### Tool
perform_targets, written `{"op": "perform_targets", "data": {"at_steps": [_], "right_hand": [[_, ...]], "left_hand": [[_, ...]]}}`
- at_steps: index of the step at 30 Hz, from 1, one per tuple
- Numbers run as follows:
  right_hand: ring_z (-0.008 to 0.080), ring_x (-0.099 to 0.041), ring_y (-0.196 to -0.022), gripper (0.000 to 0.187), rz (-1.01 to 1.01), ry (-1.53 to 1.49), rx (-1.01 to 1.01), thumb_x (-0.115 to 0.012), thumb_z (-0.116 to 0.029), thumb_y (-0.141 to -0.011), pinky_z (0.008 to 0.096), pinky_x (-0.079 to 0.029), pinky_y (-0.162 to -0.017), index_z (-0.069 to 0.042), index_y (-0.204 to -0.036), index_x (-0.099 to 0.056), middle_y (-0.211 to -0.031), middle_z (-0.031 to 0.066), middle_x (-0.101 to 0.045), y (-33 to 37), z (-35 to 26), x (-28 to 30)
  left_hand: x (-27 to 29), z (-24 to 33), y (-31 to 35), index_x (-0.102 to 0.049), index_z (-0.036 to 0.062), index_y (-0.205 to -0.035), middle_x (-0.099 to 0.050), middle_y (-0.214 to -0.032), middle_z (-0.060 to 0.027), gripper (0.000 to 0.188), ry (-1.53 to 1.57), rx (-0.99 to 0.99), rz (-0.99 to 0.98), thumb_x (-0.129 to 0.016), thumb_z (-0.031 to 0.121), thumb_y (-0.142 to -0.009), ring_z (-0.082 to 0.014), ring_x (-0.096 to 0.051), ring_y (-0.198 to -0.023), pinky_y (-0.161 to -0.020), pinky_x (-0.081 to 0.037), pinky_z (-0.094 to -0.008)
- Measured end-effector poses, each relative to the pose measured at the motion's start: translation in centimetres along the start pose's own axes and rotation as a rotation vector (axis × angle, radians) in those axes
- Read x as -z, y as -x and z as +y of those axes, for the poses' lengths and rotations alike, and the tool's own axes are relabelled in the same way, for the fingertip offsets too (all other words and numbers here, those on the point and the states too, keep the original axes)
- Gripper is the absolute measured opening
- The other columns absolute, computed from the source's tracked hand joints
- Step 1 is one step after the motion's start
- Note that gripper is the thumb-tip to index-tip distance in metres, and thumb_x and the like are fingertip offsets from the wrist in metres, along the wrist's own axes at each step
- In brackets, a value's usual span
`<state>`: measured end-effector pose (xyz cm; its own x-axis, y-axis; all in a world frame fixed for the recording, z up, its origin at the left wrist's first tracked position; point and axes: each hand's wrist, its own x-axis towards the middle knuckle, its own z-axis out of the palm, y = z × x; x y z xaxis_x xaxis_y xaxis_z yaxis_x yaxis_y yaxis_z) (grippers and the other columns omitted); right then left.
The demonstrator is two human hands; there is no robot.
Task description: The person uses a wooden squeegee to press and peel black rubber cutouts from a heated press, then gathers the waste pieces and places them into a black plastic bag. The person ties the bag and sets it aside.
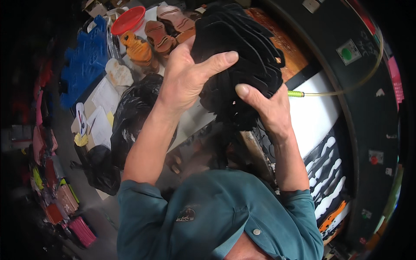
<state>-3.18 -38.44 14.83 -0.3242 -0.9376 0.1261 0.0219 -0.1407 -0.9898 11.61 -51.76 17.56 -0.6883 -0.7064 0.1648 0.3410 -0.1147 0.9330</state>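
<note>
A thick bundle of black, soft-looking cut pieces, stacked in many layers, is held up in front of me by both hands. My left hand clasps its left side, thumb lying across the front and fingers hidden behind. Lower on its right side, my right hand grips the bundle with the thumb in front; its fingers are also out of sight. Right beside that hand, a thin hose with a bright green end piece shows; whether the hand touches it I cannot tell.
A black plastic bag stands left of my left forearm, near papers. Farther back lie orange and brown shaped pieces, a red basin and a blue plastic crate. A dark machine frame with buttons borders the right.
</note>
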Motion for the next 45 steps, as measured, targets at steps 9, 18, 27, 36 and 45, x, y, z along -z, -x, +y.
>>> {"op": "perform_targets", "data": {"at_steps": [9,18,27,36,45], "right_hand": [[0.0231,-0.064,-0.123,0.095,-0.109,-0.091,0.233,-0.102,-0.031,-0.07,0.0376,-0.051,-0.109,0.007,-0.144,-0.056,-0.135,0.012,-0.067,0.4,5.1,-7.2],[0.0214,-0.062,-0.125,0.079,-0.059,-0.219,-0.328,-0.093,-0.015,-0.082,0.0362,-0.051,-0.107,-0.001,-0.148,-0.053,-0.138,0.0082,-0.064,4.3,9.2,-13.1],[0.0157,-0.066,-0.11,0.057,-0.258,-0.152,-0.591,-0.094,-0.005,-0.08,0.0325,-0.055,-0.097,-0.001,-0.13,-0.067,-0.121,0.005,-0.071,4.5,11.9,-16.6],[0.0153,-0.072,-0.104,0.048,-0.681,0.102,-0.562,-0.091,-0.012,-0.084,0.0328,-0.057,-0.095,0.001,-0.125,-0.07,-0.115,0.009,-0.078,4.1,11.6,-18.5],[0.0387,-0.074,-0.094,0.068,-0.731,0.606,0.125,-0.085,-0.007,-0.078,0.042,-0.062,-0.083,0.002,-0.14,-0.058,-0.11,0.0198,-0.073,4.2,10.4,-19.2]], "left_hand": [[4.7,0.1,3.9,-0.07,-0.0022,-0.12,-0.076,-0.105,-0.005,0.035,0.13,-0.189,0.075,-0.082,0.009,-0.09,-0.0118,-0.071,-0.094,-0.086,-0.059,-0.0257],[10.1,-4.2,10.9,-0.066,-0.0057,-0.118,-0.075,-0.107,-0.0092,0.041,0.389,0.104,0.407,-0.083,0.018,-0.09,-0.0144,-0.071,-0.097,-0.087,-0.058,-0.0299],[12.9,-6.1,16.5,-0.066,-0.0004,-0.124,-0.073,-0.113,-0.0043,0.035,0.316,0.073,0.681,-0.082,0.012,-0.095,-0.0109,-0.068,-0.101,-0.091,-0.056,-0.0283],[11.2,-6.1,23.4,-0.056,-0.0004,-0.143,-0.068,-0.131,-0.0102,0.051,0.374,0.179,1.127,-0.078,0.01,-0.098,-0.0174,-0.065,-0.117,-0.105,-0.052,-0.0329],[7.3,-3.2,25.4,-0.02,-0.005,-0.164,-0.036,-0.165,-0.0208,0.089,0.163,0.08,0.916,-0.076,0.009,-0.096,-0.0255,-0.038,-0.153,-0.125,-0.032,-0.0401]]}}
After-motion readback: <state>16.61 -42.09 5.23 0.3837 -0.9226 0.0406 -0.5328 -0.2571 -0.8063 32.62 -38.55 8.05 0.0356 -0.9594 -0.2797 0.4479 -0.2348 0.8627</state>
